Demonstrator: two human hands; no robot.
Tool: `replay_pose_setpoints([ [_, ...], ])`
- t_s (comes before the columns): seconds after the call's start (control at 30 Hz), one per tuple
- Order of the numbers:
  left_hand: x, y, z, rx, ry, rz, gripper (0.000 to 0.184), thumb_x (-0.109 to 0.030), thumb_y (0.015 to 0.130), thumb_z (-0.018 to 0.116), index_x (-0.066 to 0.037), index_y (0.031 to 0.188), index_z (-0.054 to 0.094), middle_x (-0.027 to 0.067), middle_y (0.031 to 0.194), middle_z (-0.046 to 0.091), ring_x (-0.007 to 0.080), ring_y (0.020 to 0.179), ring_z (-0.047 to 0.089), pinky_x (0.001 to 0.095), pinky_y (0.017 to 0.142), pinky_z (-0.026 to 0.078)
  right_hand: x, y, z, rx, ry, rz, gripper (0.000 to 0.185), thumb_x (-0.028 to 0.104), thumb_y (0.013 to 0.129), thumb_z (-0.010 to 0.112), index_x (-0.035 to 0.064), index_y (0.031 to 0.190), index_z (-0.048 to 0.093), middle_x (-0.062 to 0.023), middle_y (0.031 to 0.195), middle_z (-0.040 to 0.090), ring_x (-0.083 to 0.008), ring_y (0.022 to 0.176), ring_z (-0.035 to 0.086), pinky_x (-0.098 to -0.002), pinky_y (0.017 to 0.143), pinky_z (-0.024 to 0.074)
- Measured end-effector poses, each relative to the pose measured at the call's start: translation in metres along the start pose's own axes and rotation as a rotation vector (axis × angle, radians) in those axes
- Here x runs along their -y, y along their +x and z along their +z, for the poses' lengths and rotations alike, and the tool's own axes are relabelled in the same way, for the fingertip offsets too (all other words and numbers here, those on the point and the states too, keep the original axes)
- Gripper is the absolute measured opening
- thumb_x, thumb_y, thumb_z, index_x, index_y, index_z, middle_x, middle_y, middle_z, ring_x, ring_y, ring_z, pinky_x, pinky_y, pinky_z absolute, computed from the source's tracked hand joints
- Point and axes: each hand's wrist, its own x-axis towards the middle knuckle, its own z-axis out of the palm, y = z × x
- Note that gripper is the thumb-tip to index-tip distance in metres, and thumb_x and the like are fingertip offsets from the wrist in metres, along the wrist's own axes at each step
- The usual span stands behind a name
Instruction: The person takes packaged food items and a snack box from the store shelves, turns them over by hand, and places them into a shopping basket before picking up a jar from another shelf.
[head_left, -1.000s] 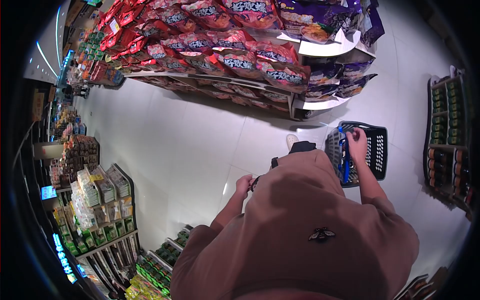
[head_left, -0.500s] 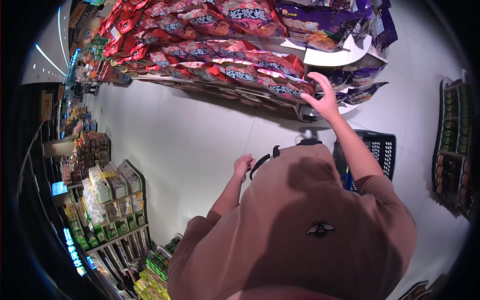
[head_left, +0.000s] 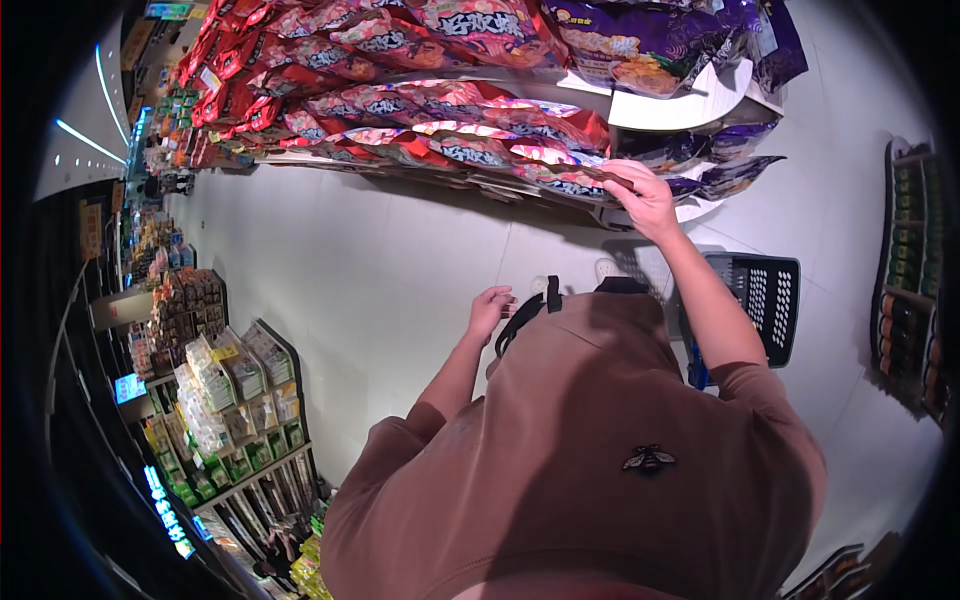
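Observation:
My right hand (head_left: 645, 202) is at the end of the lower shelf row, its thumb and fingers closed on the edge of a red noodle packet (head_left: 570, 182). That packet stands in a row of similar red and pink packets with large white and dark lettering. To the right of the hand, purple noodle packets (head_left: 735, 178) lie on the rounded shelf end. My left hand (head_left: 490, 310) hangs beside my body over the floor, fingers loosely curled and apart, holding nothing.
A dark shopping basket (head_left: 775, 310) with slotted sides sits on the floor by my right arm. A pale shelf end (head_left: 690, 105) juts out between the packet tiers. Stocked racks stand at left (head_left: 235, 400) and far right (head_left: 905, 280). A black strap (head_left: 520, 318) hangs at my waist.
My right hand has gone from spread fingers beside the shelf to a closed grip on the end red packet. My left hand has risen slightly. The view has shifted a little.

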Motion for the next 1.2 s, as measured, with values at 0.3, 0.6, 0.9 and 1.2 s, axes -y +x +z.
replay_pose_setpoints([
  [0.3, -0.029, 0.04, -0.016, 0.14, 0.04, 0.112, 0.031, -0.008, 0.094, 0.055, 0.002, 0.124, 0.058, 0.0133, 0.102, 0.069, 0.0179, 0.082, 0.067, 0.0301, 0.074, 0.056, 0.051, -0.017, -0.008, -0.21, 0.109, 0.176, 0.019, 0.003, 0.092, 0.068, -0.003, 0.109, 0.071, -0.0102, 0.106, 0.072, -0.0145, 0.096, 0.064, -0.0265, 0.087, 0.0497],
  [0.6, -0.073, 0.048, -0.019, 0.381, 0.001, 0.313, 0.032, -0.01, 0.093, 0.06, 0.001, 0.123, 0.06, 0.0103, 0.101, 0.071, 0.0154, 0.084, 0.068, 0.0275, 0.075, 0.055, 0.166, -0.029, -0.003, -0.201, -0.171, 0.159, 0.03, -0.007, 0.085, 0.053, -0.0033, 0.109, 0.07, -0.0125, 0.103, 0.072, -0.0193, 0.095, 0.067, -0.0299, 0.09, 0.0506],
  [0.9, -0.091, 0.043, 0.009, 0.804, -0.468, 0.278, 0.038, -0.014, 0.098, 0.051, 0.0, 0.133, 0.051, 0.0147, 0.129, 0.059, 0.0254, 0.113, 0.062, 0.0392, 0.095, 0.053, 0.276, -0.034, 0.074, -0.061, -0.138, 0.349, 0.019, 0.0, 0.091, 0.063, -0.0049, 0.108, 0.07, -0.0087, 0.092, 0.073, -0.0119, 0.084, 0.066, -0.0265, 0.079, 0.0524],
  [1.2, -0.114, -0.01, 0.022, 1.521, -0.628, -0.235, 0.066, -0.052, 0.097, 0.043, -0.004, 0.142, 0.046, 0.0185, 0.14, 0.053, 0.0349, 0.127, 0.053, 0.0498, 0.109, 0.041, 0.263, -0.056, 0.088, -0.592, 0.31, 0.542, 0.026, 0.017, 0.096, 0.065, -0.0042, 0.112, 0.068, -0.0066, 0.095, 0.072, -0.0099, 0.081, 0.067, -0.0249, 0.074, 0.0569],
])
